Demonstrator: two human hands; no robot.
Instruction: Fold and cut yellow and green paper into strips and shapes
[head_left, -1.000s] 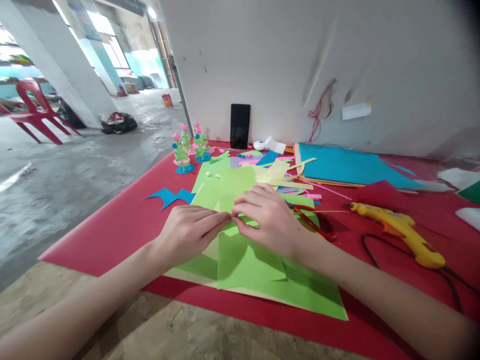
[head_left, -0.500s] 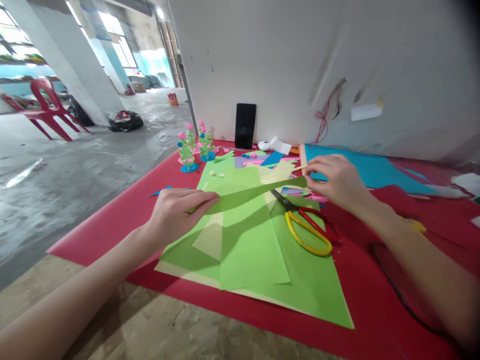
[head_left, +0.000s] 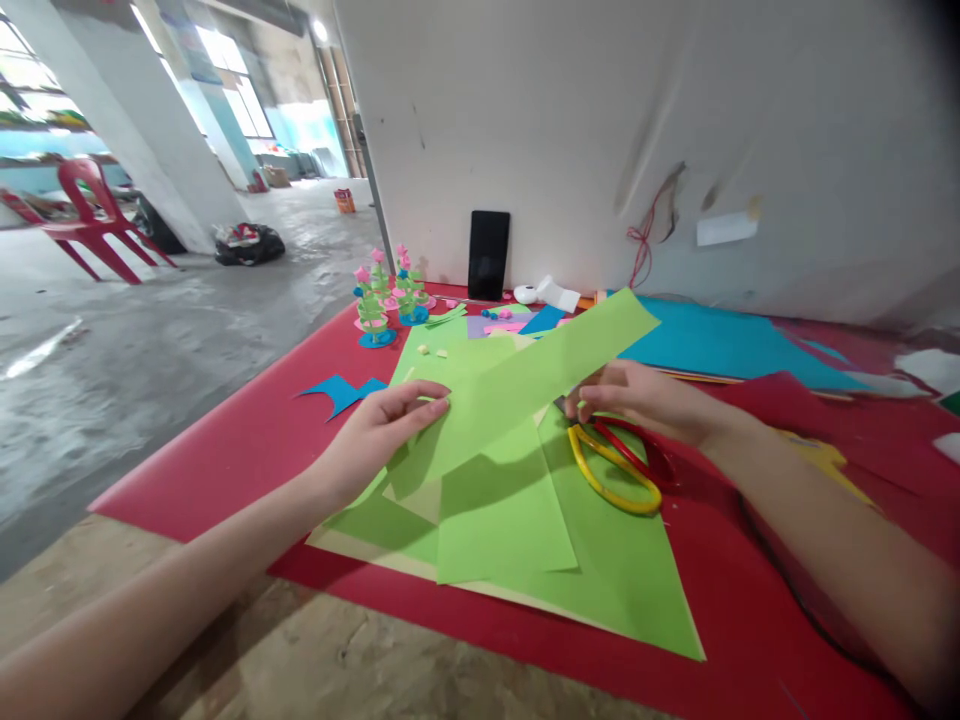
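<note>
A long light-green paper strip [head_left: 525, 385] slants up to the right above the other sheets. My left hand [head_left: 394, 425] pinches its lower left end between thumb and fingers. My right hand [head_left: 626, 395] has its fingers curled on the scissors [head_left: 616, 500] near the pivot. The scissors lie on the green paper, one handle loop yellow and the other red; their blades are mostly hidden by the hand and strip. Below lie green sheets [head_left: 502, 535] stacked on pale yellow paper.
Red sheeting [head_left: 225, 465] covers the work surface. Small paper trees [head_left: 377, 310] on blue discs stand at the back left, near blue scraps [head_left: 335, 393]. A dark phone [head_left: 489, 255] leans on the wall. Blue sheets [head_left: 720, 340] lie at the back right.
My right hand has let go of the strip's right end and come down to the scissors. The strip has turned its flat face to me, its right end higher.
</note>
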